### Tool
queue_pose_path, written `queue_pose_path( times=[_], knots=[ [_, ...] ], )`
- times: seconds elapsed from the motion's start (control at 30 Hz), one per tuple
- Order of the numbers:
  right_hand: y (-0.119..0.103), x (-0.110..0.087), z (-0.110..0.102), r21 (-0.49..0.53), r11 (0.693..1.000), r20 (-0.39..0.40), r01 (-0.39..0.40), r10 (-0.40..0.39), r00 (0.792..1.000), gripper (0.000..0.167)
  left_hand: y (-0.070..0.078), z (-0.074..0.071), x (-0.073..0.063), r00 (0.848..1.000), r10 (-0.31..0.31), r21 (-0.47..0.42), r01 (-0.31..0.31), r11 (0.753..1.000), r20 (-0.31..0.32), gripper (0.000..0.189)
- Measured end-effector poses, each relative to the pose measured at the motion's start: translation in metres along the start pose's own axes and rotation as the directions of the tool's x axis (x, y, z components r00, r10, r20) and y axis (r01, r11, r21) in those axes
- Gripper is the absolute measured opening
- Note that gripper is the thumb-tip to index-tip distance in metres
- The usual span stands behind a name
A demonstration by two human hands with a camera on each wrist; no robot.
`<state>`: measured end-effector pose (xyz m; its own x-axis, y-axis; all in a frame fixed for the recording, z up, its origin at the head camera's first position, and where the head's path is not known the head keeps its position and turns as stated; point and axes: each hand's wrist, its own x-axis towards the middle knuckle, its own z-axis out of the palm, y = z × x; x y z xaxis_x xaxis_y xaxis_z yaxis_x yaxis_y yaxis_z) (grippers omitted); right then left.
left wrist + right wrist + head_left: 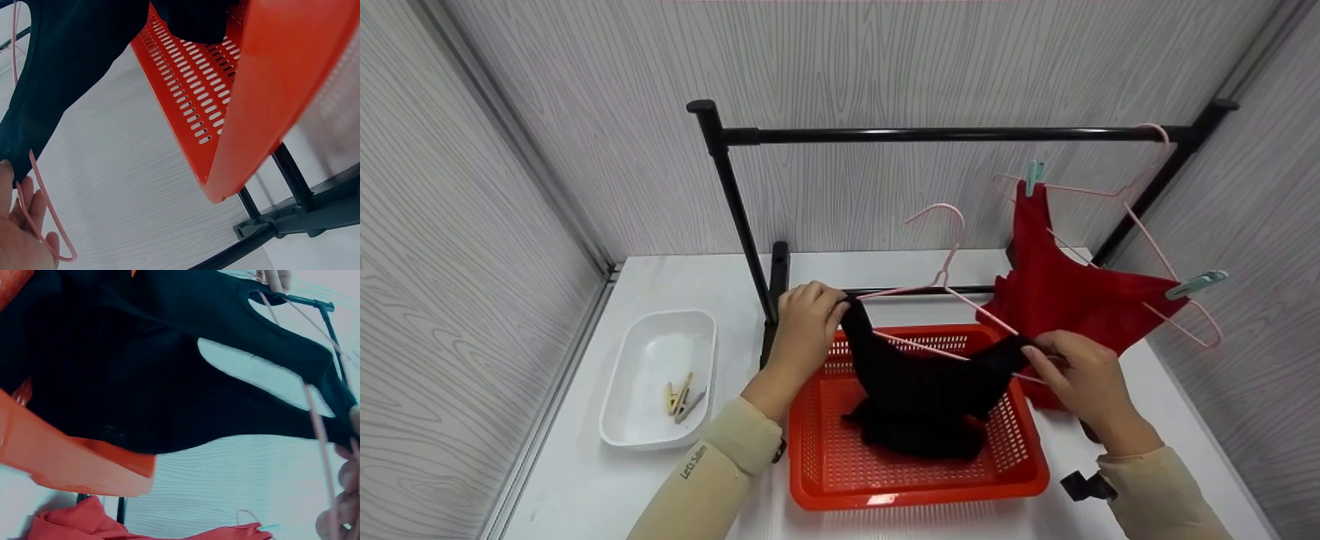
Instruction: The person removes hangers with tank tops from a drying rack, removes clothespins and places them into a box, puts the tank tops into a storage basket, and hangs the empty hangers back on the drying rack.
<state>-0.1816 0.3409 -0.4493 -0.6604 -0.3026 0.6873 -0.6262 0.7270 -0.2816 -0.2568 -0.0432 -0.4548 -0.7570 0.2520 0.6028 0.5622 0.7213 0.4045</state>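
A black tank top [922,379] hangs on a pink wire hanger [981,308], with its lower part bunched down in the red basket [840,496]. My left hand [804,322] pinches one shoulder strap near the hanger's left end; in the left wrist view the pink wire loop [52,211] passes by the fingers. At the other strap, my right hand [1084,382] grips the cloth between thumb and fingers, along with the hanger's right side. The hanger's hook points up, touching nothing. In the right wrist view the tank top's armhole is stretched over the wire.
Behind stands a black rack [885,135]. From its right end a red garment [1057,292] hangs on another pink hanger [1147,232], held by green clothespins [1198,283]. To the left, a white tray [619,382] contains several clothespins [679,396].
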Motion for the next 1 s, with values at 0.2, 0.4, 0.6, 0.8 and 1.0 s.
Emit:
queue_pose_path(
  times=[0.2,0.4,0.6,0.8,1.0],
  knots=[
    [-0.013,0.004,-0.001,-0.087,0.995,-0.034,-0.044,0.041,0.999,0.022,0.004,0.0,-0.001,1.0,-0.006,-0.009,0.006,1.0,-0.022,0.014],
    [-0.025,0.01,0.005,-0.105,0.982,-0.069,-0.154,0.148,0.987,0.021,0.008,0.0,-0.003,0.999,-0.015,-0.007,0.014,1.0,-0.044,0.014],
    [-0.037,0.019,0.011,-0.054,0.963,-0.029,-0.264,0.262,0.965,0.023,0.013,0.001,-0.005,0.998,-0.031,0.005,0.031,0.999,-0.053,0.015],
    [-0.038,0.022,0.019,-0.023,0.964,-0.055,-0.266,0.264,0.963,0.019,0.018,0.002,-0.007,0.998,-0.026,0.025,0.028,0.999,-0.059,0.015],
    [-0.034,0.02,0.022,-0.008,0.974,-0.14,-0.225,0.222,0.965,0.007,0.019,0.003,-0.009,0.999,-0.001,0.034,0.002,0.999,-0.049,0.015]
  ],
)
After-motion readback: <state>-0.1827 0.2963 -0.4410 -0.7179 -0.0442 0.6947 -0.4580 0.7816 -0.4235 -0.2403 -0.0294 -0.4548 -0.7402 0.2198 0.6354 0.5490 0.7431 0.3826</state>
